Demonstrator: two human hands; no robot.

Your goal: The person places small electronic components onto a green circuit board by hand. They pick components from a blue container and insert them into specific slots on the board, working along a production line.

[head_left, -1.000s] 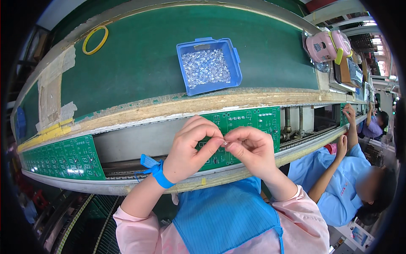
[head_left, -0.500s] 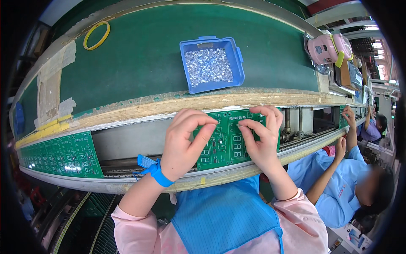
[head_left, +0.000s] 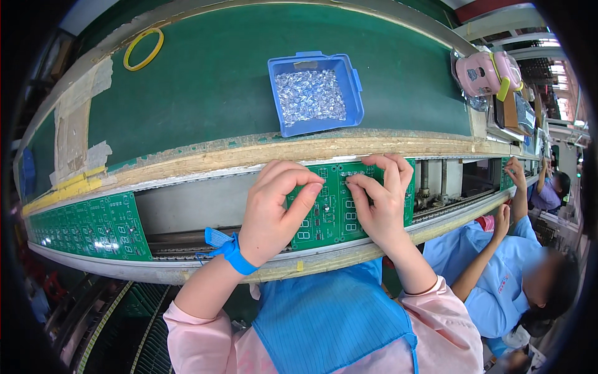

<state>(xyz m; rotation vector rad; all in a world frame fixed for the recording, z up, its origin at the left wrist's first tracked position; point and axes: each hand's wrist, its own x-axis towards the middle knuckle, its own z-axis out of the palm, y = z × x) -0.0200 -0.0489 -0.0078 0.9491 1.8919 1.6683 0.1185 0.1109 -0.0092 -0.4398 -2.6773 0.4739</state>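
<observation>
A green circuit board [head_left: 334, 215] with white digit outlines lies in the conveyor track before me, both hands over it. My left hand [head_left: 274, 212], a blue strap round its wrist, is above the board's left part with thumb and forefinger pinched together. Whatever that pinch holds is too small to make out. My right hand [head_left: 385, 206] covers part of the board's right side. Its thumb and forefinger close together near a row of small parts along the far edge; I cannot make out anything between them. Beyond the track, a blue bin [head_left: 355, 103] holds many small clear components [head_left: 309, 96].
More green boards [head_left: 93, 227] sit in the track at left. A worn wooden ledge [head_left: 205, 159] borders the green bench top [head_left: 199, 81]. A yellow tape ring [head_left: 143, 50] lies far left, a pink container [head_left: 483, 71] far right. A co-worker in blue [head_left: 486, 262] works at right.
My right hand's fingertips have moved slightly left along the far part of the board. My left hand stays nearly in place, still pinched. The view has shifted a little.
</observation>
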